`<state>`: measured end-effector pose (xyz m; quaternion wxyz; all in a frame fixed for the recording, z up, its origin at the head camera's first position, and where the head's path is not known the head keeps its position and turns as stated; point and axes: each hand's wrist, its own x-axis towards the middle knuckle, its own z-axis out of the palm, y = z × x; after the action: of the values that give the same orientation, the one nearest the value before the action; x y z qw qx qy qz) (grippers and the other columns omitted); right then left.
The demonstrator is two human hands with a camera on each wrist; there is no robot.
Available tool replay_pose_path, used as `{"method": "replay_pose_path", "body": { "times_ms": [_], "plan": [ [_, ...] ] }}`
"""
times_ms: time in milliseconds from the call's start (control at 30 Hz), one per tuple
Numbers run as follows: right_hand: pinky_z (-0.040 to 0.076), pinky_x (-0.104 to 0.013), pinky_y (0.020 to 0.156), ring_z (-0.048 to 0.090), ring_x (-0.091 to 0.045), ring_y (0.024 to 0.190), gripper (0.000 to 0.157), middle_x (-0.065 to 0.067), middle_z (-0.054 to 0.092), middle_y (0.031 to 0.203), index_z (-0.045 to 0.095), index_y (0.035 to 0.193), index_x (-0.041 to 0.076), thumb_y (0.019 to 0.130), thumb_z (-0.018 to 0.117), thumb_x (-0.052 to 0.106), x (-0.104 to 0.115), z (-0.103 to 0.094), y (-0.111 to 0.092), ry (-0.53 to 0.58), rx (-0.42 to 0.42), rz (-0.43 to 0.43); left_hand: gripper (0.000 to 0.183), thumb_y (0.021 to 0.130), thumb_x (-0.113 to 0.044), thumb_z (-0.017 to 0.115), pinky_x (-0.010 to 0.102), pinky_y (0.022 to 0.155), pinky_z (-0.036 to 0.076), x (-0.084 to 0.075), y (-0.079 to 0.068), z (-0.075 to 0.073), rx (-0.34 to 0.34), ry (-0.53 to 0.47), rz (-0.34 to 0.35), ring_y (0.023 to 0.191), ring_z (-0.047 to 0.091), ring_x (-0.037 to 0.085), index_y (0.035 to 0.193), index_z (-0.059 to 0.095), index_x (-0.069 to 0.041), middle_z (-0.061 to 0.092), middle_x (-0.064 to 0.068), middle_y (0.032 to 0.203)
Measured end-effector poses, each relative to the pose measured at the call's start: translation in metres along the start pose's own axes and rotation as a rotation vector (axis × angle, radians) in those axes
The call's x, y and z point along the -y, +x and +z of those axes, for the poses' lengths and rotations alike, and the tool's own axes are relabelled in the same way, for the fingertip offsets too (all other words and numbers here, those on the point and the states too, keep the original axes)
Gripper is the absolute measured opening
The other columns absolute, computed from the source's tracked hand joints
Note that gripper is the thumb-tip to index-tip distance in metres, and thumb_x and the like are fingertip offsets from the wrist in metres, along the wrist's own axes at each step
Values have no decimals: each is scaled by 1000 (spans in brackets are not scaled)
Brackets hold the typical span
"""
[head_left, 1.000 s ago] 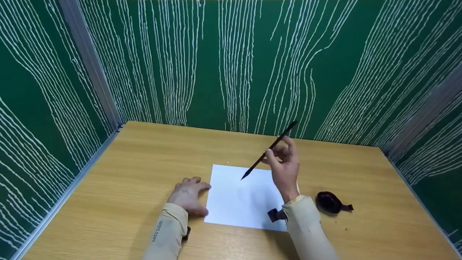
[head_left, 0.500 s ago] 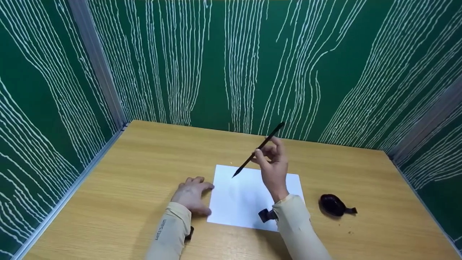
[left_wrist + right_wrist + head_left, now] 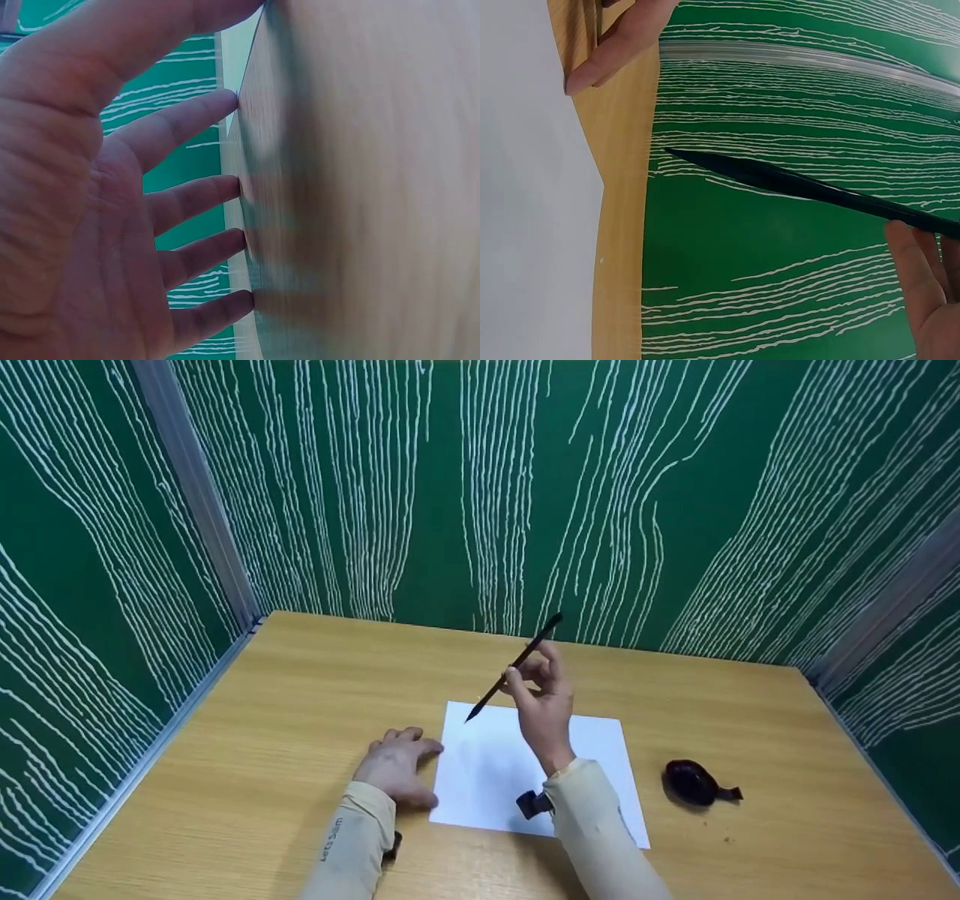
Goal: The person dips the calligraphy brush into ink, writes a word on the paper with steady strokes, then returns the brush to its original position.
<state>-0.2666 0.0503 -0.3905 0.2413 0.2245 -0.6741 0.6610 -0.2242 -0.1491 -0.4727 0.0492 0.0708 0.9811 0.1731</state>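
My right hand (image 3: 546, 709) pinches a dark, slim paintbrush (image 3: 517, 661) between thumb and fingers. The brush slants, with its pointed dark tip down and left over the far left part of a white sheet of paper (image 3: 487, 780). In the right wrist view the brush tip (image 3: 697, 158) shows apart from the paper (image 3: 532, 210). My left hand (image 3: 397, 766) rests on the table with fingers spread, its thumb and index fingertip at the paper's left edge. The left wrist view shows its straight fingers (image 3: 199, 199) touching the tabletop, holding nothing.
A small dark dish (image 3: 690, 784) with a short handle sits on the wooden table (image 3: 300, 697), right of the paper. Tiny crumbs lie near it. Green walls (image 3: 435, 510) with white wavy lines enclose the table at the back and both sides.
My right hand has moved left with the paintbrush, its tip crossing over the paper toward the far left corner. More of the paper's right side now shows. The left hand stays at the paper's edge.
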Motion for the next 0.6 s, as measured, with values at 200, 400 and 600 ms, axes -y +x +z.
{"method": "replay_pose_path", "body": {
  "times_ms": [200, 400, 600],
  "plan": [
    [53, -38, 61, 59, -29, 72, 38, -15, 57, 82, 47, 116, 15, 82, 55, 1, -10, 5, 0, -24, 21, -65, 77, 48, -48, 74, 52, 95, 29, 0, 0, 1, -8, 16, 24, 120, 33, 31, 120, 51, -32, 38, 7, 134],
    [53, -31, 61, 60, -24, 74, 37, -9, 57, 82, 47, 115, 17, 82, 55, 3, -18, 8, -3, -64, 34, -68, 77, 49, -50, 74, 52, 94, 30, 2, 1, 2, -13, 25, 26, 120, 33, 31, 120, 51, -32, 38, 6, 134],
    [53, -27, 62, 60, -22, 76, 37, -7, 56, 83, 46, 115, 18, 82, 56, 4, -23, 11, -7, -114, 41, -65, 78, 48, -50, 74, 52, 95, 29, 2, 2, 2, 1, 26, 16, 120, 33, 31, 120, 50, -33, 37, 6, 135]
  ]
}}
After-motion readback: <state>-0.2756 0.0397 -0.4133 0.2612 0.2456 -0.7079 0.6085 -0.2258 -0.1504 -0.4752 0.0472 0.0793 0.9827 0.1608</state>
